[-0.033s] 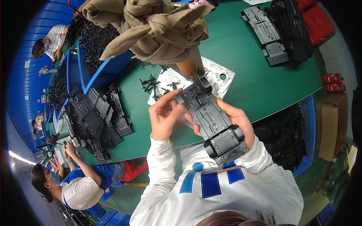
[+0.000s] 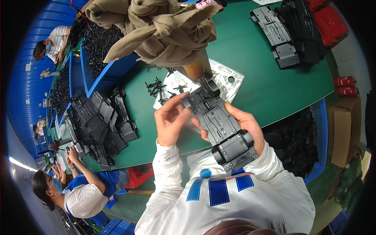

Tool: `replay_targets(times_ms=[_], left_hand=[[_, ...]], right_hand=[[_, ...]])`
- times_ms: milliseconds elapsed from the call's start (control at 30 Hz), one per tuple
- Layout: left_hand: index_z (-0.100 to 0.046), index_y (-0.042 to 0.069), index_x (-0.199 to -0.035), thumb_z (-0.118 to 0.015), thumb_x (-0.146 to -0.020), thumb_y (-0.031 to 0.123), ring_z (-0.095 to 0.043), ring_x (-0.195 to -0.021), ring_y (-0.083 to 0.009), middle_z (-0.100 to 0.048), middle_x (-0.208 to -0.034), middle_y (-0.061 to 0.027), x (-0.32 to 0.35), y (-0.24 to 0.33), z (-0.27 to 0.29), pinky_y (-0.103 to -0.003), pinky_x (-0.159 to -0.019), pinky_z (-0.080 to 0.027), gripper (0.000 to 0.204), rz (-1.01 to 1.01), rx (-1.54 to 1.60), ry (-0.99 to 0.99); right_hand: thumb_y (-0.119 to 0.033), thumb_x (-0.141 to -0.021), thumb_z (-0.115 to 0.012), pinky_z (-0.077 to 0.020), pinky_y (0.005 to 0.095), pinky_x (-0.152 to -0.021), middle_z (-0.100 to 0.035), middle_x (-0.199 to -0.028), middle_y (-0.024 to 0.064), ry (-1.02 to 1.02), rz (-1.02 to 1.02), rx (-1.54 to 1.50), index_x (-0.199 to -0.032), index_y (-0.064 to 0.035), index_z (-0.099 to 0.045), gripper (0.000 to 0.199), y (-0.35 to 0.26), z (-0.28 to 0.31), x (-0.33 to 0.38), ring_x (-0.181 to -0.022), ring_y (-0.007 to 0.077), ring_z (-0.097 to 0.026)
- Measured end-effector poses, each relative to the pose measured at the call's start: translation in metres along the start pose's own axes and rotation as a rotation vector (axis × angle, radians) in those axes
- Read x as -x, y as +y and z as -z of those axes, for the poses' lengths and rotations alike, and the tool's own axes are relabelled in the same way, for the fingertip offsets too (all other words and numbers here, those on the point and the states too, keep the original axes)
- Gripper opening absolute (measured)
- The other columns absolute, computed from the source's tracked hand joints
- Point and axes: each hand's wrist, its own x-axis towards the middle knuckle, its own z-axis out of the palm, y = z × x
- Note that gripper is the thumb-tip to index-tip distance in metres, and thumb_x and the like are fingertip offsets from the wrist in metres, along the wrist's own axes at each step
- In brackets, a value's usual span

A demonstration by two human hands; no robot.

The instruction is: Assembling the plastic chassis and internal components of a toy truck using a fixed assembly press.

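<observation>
Before me, both hands hold a long black plastic chassis point(image 2: 218, 121), tilted, with rounded wheel-arch shapes at its corners. My right hand point(image 2: 250, 127) is closed round its right edge; some fingertips show beyond its left edge. My left hand point(image 2: 172, 121) is closed at the far left corner, index finger and thumb against it. The chassis's far end lies under the narrow metal tip point(image 2: 207, 83) of a machine wrapped in knotted brown cloth point(image 2: 160, 31). Whether the tip touches the chassis I cannot tell. Small black parts point(image 2: 156, 87) lie left of the machine.
Black chassis are piled point(image 2: 96, 127) at left and stacked point(image 2: 276, 37) at far right on the green table point(image 2: 274, 94). Blue bins point(image 2: 109, 72) hold small black parts. A blue crate point(image 2: 322, 137) stands below the right edge. Co-workers point(image 2: 84, 188) sit at left.
</observation>
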Motion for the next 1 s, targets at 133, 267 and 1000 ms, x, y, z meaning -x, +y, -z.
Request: replay_targets(times_ms=[133, 267, 1000], left_hand=[[-0.064, -0.005, -0.127, -0.067, -0.086, -0.003, -0.057, -0.067, -0.0085, -0.052, -0.072, 0.0018, 0.0009, 0.0042, -0.0023, -0.025, -0.067, -0.048, 0.041, 0.027, 0.045, -0.003], [-0.064, -0.005, -0.128, -0.066, -0.086, -0.004, -0.056, -0.067, -0.0083, -0.052, -0.073, 0.0018, 0.0009, 0.0017, -0.0010, -0.025, -0.068, -0.048, 0.041, 0.020, 0.046, 0.000], [-0.063, -0.006, -0.127, -0.067, -0.086, -0.001, -0.056, -0.068, -0.0078, -0.053, -0.073, 0.0018, 0.0008, -0.0020, 0.0017, -0.023, -0.068, -0.046, 0.042, 0.011, 0.003, 0.010]], right_hand=[[-0.044, -0.109, -0.032, -0.0629, 0.0453, -0.080, -0.053, -0.136, 0.0286, 0.020, 0.014, -0.011, -0.149, -0.0012, -0.037, 0.060, 0.0009, -0.0043, 0.0014, -0.106, 0.0383, -0.066], [-0.044, -0.109, -0.032, -0.0630, 0.0453, -0.080, -0.053, -0.136, 0.0287, 0.019, 0.008, -0.015, -0.149, -0.0011, -0.037, 0.060, 0.0015, -0.0036, 0.0006, -0.106, 0.0386, -0.066], [-0.045, -0.108, -0.032, -0.0630, 0.0465, -0.081, -0.051, -0.139, 0.0290, -0.010, -0.013, -0.026, -0.151, -0.0024, -0.035, 0.060, -0.0002, 0.0032, -0.0017, -0.108, 0.0395, -0.065]])
